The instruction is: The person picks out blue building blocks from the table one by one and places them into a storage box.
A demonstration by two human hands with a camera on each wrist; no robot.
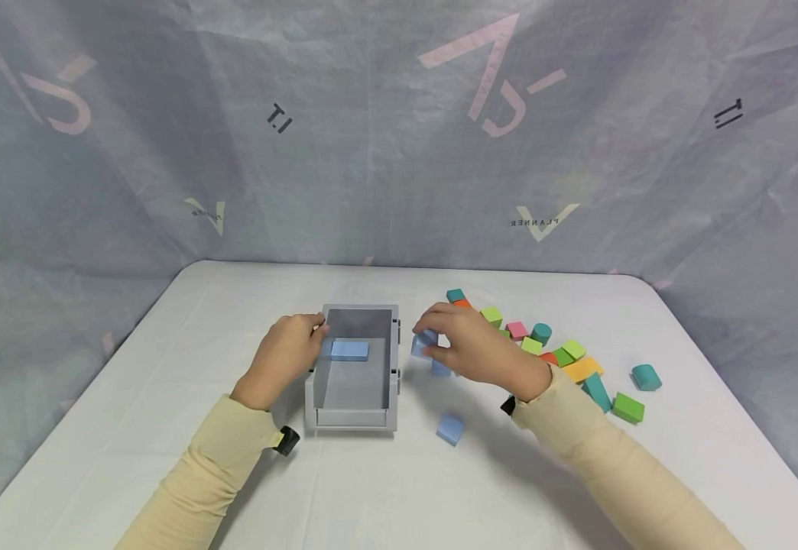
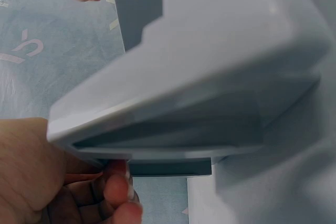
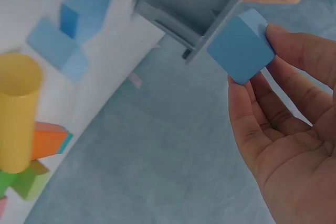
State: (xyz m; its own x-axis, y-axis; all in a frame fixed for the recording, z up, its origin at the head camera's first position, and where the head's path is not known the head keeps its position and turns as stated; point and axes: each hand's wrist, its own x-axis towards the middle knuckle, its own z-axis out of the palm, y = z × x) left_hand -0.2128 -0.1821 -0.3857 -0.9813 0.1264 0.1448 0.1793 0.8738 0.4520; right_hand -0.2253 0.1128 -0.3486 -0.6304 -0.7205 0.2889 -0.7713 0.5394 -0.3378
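Head and wrist views together: we see the right hand [image 1: 475,347] pinching a blue block [image 3: 241,48] between thumb and fingertips, raised off the white table [image 1: 371,489] and just to the right of a grey box [image 1: 351,418]. We find the left hand [image 1: 287,347] across the box from this pinch, its bent fingers gripping the left wall toward the far end. Between the two grips, nearer the left, we note a flat blue block [image 1: 349,351] lying inside the box. Beneath the right-hand pinch we make out a partly hidden blue block [image 1: 442,369]; a stray blue block [image 1: 450,429] lies on the viewer's side of that grip, apart from its fingers. To the right of the right hand we observe scattered pieces, among them an orange block [image 1: 583,370], a teal block [image 1: 596,393] and a green block [image 1: 628,408]. Beyond both grips hangs a grey printed cloth [image 1: 358,183].
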